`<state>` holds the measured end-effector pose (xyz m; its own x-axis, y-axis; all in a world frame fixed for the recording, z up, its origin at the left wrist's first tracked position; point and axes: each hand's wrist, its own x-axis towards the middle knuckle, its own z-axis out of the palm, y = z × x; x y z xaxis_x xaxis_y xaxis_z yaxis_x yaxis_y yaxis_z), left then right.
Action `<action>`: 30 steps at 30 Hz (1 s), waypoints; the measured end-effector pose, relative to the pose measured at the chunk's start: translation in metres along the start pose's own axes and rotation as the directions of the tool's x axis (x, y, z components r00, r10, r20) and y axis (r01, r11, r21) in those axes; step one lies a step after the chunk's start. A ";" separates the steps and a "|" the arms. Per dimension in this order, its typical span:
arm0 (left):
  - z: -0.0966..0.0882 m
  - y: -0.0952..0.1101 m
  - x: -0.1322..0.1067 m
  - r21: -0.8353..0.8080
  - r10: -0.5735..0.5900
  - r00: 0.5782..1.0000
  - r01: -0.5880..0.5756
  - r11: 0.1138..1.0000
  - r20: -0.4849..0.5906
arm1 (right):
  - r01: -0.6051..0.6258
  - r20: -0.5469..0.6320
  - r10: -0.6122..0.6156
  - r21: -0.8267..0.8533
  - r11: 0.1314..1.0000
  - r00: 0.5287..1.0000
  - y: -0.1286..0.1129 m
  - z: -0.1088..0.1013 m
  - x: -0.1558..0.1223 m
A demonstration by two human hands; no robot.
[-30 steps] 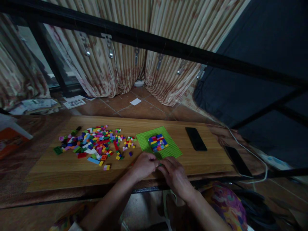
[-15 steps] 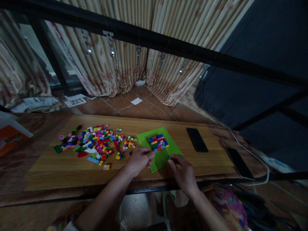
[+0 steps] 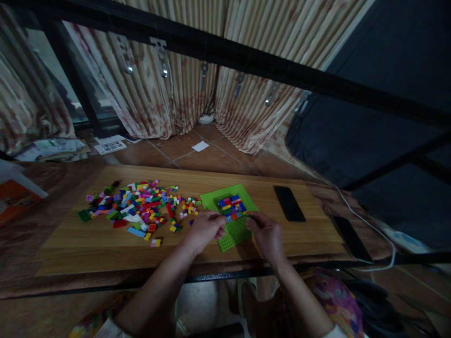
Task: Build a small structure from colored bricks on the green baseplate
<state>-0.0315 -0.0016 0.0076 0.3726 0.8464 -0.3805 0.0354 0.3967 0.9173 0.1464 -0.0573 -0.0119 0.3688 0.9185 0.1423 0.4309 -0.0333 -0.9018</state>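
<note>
A green baseplate (image 3: 217, 201) lies on the wooden board (image 3: 105, 244), with a small block of mixed-colour bricks (image 3: 230, 207) built on its middle. My left hand (image 3: 205, 228) rests curled on the plate's left front edge, fingers closed against it. At the right front side of the built bricks, my right hand (image 3: 266, 232) has its fingertips pinched; what they hold is too small to name. A wide scatter of loose coloured bricks (image 3: 137, 209) covers the board to the left of the plate.
A black phone (image 3: 289, 203) lies right of the plate, a second phone (image 3: 350, 236) with a white cable at the board's right end. An orange and white box (image 3: 16, 197) sits far left. Curtains and tiled floor lie beyond.
My hands have parted from the board's front edge. The right hand has moved up to the built bricks, and the left has gone to the plate's left front edge.
</note>
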 end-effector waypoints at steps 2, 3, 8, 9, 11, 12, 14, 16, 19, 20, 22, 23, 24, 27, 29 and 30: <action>0.000 -0.001 0.000 0.011 0.006 1.000 -0.006 1.000 -0.004 | 0.064 -0.004 -0.065 -0.134 0.989 0.998 -0.003 0.001 0.001; 0.000 -0.001 0.001 0.016 0.013 1.000 -0.012 1.000 -0.003 | 0.104 -0.005 -0.108 -0.218 0.970 0.994 -0.005 0.001 0.002; -0.001 0.000 0.000 0.044 0.048 0.999 -0.048 0.998 -0.008 | 0.254 0.007 -0.288 -0.489 0.835 0.958 -0.007 0.011 0.005; -0.002 0.000 0.000 0.053 0.049 0.999 -0.049 0.997 -0.010 | 0.276 -0.005 -0.321 -0.496 0.823 0.947 -0.006 0.014 0.006; -0.002 0.001 0.000 0.071 0.050 0.999 -0.049 0.996 -0.013 | 0.311 -0.040 -0.378 -0.491 0.813 0.925 -0.001 0.021 0.008; -0.002 0.001 0.000 0.076 0.050 0.999 -0.049 0.996 -0.013 | 0.321 -0.063 -0.400 -0.489 0.811 0.914 0.001 0.025 0.010; -0.002 0.002 0.000 0.077 0.052 0.999 -0.051 0.996 -0.012 | 0.319 -0.122 -0.426 -0.490 0.811 0.896 0.007 0.032 0.012; -0.002 0.003 -0.001 0.077 0.053 0.999 -0.052 0.996 -0.013 | 0.286 -0.195 -0.427 -0.498 0.818 0.883 0.011 0.039 0.013; -0.002 0.005 -0.002 0.074 0.048 0.999 -0.047 0.996 -0.008 | 0.213 -0.288 -0.392 -0.498 0.841 0.874 0.017 0.047 0.014; -0.002 0.005 -0.003 0.073 0.046 0.999 -0.046 0.996 -0.007 | 0.193 -0.309 -0.377 -0.492 0.849 0.873 0.019 0.049 0.014; -0.002 0.006 -0.003 0.072 0.044 0.999 -0.044 0.996 -0.004 | 0.161 -0.340 -0.345 -0.467 0.869 0.874 0.021 0.051 0.014; -0.002 0.007 -0.004 0.074 0.046 0.999 -0.045 0.996 -0.005 | 0.147 -0.352 -0.326 -0.449 0.881 0.877 0.021 0.052 0.014; -0.002 0.007 -0.004 0.078 0.046 0.999 -0.046 0.996 -0.005 | 0.134 -0.361 -0.305 -0.429 0.893 0.881 0.021 0.052 0.015; -0.002 0.006 -0.003 0.089 0.041 0.999 -0.040 0.995 -0.009 | 0.109 -0.368 -0.256 -0.376 0.920 0.894 0.021 0.051 0.015; -0.003 0.006 -0.003 0.091 0.033 0.999 -0.032 0.995 -0.008 | 0.107 -0.365 -0.248 -0.364 0.925 0.897 0.021 0.049 0.015; -0.003 0.005 -0.003 0.088 0.031 0.999 -0.031 0.996 -0.007 | 0.110 -0.363 -0.248 -0.363 0.925 0.898 0.021 0.048 0.014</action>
<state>-0.0352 -0.0006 0.0132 0.3668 0.8610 -0.3523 0.1058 0.3377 0.9353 0.1211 -0.0259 -0.0484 0.5228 0.6905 0.4999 0.7379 -0.0729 -0.6710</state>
